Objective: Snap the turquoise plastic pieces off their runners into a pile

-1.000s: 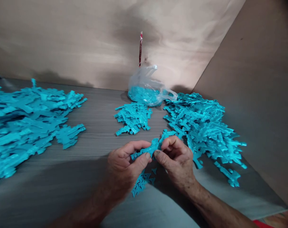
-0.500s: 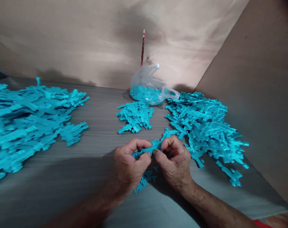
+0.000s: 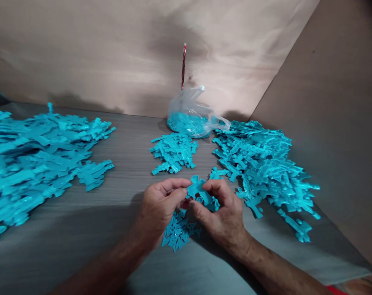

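Note:
Both my hands meet low in the middle of the head view over a grey table [image 3: 81, 229]. My left hand [image 3: 158, 209] pinches one end of a turquoise plastic cross-shaped piece [image 3: 201, 193], and my right hand [image 3: 222, 213] curls its fingers round the other side of it. Just below my hands lies a small heap of small turquoise bits [image 3: 177, 233]. A big pile of the same turquoise pieces [image 3: 265, 168] spreads to the right of my right hand.
Another large turquoise pile [image 3: 35, 159] covers the left of the table. A smaller pile [image 3: 173, 152] sits in the middle, behind it a clear plastic bag [image 3: 193, 112] holding turquoise bits and a red-and-white stick [image 3: 183, 65]. Brown cardboard walls [image 3: 327, 102] close the back and right.
The piece between my hands has turned from edge-on to nearly flat. The heap of bits under my hands shows more. My hands have shifted slightly lower.

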{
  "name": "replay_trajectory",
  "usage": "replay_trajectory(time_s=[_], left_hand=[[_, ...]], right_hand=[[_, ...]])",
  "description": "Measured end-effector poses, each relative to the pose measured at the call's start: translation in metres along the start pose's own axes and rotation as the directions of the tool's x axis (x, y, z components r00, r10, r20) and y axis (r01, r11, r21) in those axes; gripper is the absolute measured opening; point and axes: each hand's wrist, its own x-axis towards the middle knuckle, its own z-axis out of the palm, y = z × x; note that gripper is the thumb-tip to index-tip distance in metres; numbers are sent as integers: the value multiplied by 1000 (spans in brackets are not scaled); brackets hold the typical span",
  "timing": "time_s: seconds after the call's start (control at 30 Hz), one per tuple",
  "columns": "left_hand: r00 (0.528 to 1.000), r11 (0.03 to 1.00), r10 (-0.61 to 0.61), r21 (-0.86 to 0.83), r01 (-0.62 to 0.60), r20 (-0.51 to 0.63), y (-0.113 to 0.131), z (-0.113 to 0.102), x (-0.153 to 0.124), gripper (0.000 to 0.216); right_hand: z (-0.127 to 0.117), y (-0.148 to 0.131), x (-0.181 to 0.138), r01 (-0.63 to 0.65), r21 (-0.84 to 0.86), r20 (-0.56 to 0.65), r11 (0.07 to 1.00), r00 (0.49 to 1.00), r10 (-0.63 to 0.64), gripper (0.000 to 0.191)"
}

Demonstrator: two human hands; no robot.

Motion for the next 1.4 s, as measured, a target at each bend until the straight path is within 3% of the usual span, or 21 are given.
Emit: replay_trajectory(time_s=[0.13,0.47,0.7,1.13,1.4], left_hand=[[1000,998,30,49,-30,1,0,1,-2,24],[992,985,125,123,-123,-11,0,1,-4,21],[968,937,249,250,-245,16,-6,-3,-8,19],[963,920,259,286,-268,68,-20,-7,5,26],[976,944,206,249,-217,67,-23,-6,7,20]], right_hand=[[1,-1,0,55,-46,-15,997,998,-56,22],[-3,2,1,-127,93,78,988,990,120,22],[-3,6,1,-120,200,108,972,989,100,18],[0,12,1,-141,175,110,974,986,123,15],[1,13,-1,-82,139,168,987,984,58,9]])
